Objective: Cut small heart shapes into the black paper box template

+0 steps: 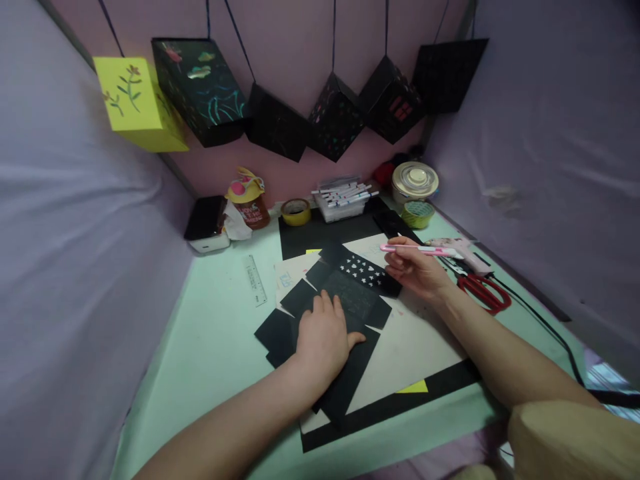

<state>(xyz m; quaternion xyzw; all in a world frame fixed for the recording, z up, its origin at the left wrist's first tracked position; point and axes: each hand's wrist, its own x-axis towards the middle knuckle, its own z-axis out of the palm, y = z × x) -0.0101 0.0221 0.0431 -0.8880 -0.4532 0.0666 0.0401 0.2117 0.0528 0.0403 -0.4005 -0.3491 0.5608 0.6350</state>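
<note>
My left hand [323, 337] lies flat with fingers spread on a black paper box template [350, 300], which has flaps and slits along its edges. White star and heart shapes show on one panel [363, 272] at its far right; I cannot tell whether they are cut through or drawn. Held above the template's right side, my right hand [413, 267] is closed around a slim pink-and-white pen-shaped tool [433, 251]. Its working tip cannot be made out. Beneath the template is a large pale sheet [405, 353] on top of black card [327, 230].
Red-handled scissors [485, 293] and a pink glue gun [463, 252] lie right. A ruler [255, 280] is left. Behind are tape rolls [296, 212], a marker box [345, 200], a lidded container [415, 180] and a red-brown cup [253, 207]. Paper boxes [200, 87] hang above.
</note>
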